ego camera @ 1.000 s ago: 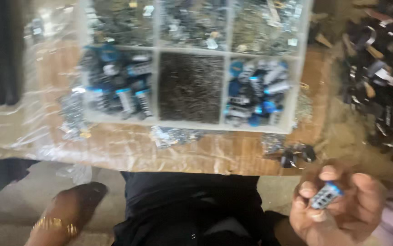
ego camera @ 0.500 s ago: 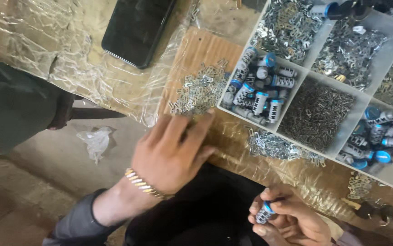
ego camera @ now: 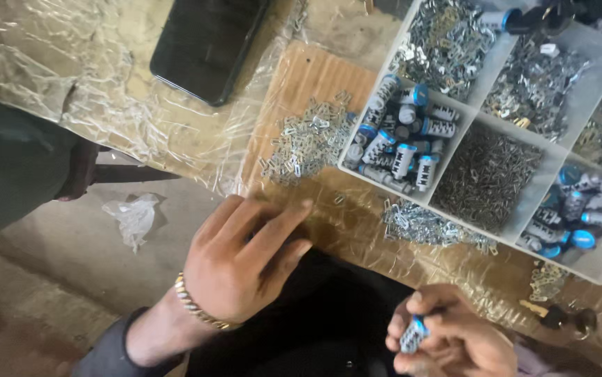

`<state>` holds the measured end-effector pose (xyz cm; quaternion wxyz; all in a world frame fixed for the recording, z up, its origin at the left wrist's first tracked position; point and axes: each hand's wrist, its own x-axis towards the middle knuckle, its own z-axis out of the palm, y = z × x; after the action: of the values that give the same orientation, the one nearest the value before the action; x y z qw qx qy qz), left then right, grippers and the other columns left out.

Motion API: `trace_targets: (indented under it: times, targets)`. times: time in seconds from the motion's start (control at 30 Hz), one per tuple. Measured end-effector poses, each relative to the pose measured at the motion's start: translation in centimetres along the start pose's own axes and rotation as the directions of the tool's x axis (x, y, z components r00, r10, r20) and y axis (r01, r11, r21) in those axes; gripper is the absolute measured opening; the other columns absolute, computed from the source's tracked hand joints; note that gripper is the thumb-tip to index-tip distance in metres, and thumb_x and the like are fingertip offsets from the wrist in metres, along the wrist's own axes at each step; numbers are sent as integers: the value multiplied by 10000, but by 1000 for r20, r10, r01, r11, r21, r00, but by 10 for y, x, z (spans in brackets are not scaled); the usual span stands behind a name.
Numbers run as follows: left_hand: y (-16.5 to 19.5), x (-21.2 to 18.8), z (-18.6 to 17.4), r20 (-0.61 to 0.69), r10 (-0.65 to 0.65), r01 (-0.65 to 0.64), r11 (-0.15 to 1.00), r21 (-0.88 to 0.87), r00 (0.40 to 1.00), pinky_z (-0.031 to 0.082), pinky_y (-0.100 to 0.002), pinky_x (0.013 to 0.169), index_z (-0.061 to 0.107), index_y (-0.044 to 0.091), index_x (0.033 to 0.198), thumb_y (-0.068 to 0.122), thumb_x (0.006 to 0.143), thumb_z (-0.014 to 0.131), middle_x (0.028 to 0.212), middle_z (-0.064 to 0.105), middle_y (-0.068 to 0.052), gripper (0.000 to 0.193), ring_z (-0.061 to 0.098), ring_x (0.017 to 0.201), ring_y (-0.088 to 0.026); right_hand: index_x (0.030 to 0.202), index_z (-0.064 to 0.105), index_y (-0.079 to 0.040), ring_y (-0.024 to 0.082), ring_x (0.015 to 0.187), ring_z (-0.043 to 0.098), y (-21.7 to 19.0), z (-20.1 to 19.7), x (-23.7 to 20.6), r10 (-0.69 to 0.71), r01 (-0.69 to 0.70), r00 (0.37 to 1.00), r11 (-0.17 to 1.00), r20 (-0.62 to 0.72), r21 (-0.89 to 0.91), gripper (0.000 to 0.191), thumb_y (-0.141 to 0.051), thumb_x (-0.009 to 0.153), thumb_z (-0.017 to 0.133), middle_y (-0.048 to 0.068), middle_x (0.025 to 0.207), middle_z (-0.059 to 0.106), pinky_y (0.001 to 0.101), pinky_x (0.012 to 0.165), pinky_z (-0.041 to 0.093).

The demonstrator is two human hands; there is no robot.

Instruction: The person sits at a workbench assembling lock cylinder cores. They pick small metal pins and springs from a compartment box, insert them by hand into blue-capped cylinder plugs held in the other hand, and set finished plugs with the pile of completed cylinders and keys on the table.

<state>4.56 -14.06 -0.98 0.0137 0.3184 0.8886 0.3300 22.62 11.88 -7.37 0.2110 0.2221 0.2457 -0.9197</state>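
So the right hand (ego camera: 454,338) is down at the bottom edge, its grip curled around a small cylinder (ego camera: 413,334) with a blue cap, long axis tilted up toward the desk (ego camera: 315,77). The left hand (ego camera: 245,262) is released, fingers flat and stretched toward the desk edge, holding nothing. It's clearly the nearer one to the loose pile of little metal clips (ego camera: 308,143), which lies just up and right of its fingertips (apart, not touching yet).

The white divided tray (ego camera: 458,157) sits further right. Nearest compartment holds more blue-capped cylinders (ego camera: 402,136), the middle one is packed with tiny dark metal bits (ego camera: 489,174), and the upper ones have silvery clips. Another scatter of clips (ego camera: 427,225) lies in front of the tray. A dark phone (ego camera: 207,42) rests on the plastic wrap.
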Motion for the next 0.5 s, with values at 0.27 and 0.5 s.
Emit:
trace_targets:
  times: [0.27,0.5]
  targets:
    - [-3,-13,5,37,-2,3,999,-45,999,524,-394,896,612,48,1369,232,918,798,1110,601,-84,522,609,1013,-287,1232,575,60,512,1163,680,-10,4,0,327,-313,945,926,-35,210,324,143,925,642,388,1229,549,639,945,655]
    - [-13,-11,3,83,126,-134,986,98,989,563,-402,841,730,48,1216,161,776,808,1032,641,-131,461,628,993,-309,1277,625,4,321,1098,703,34,-4,-9,-533,566,819,688,213,-453,497,231,845,718,243,1293,559,428,876,695]
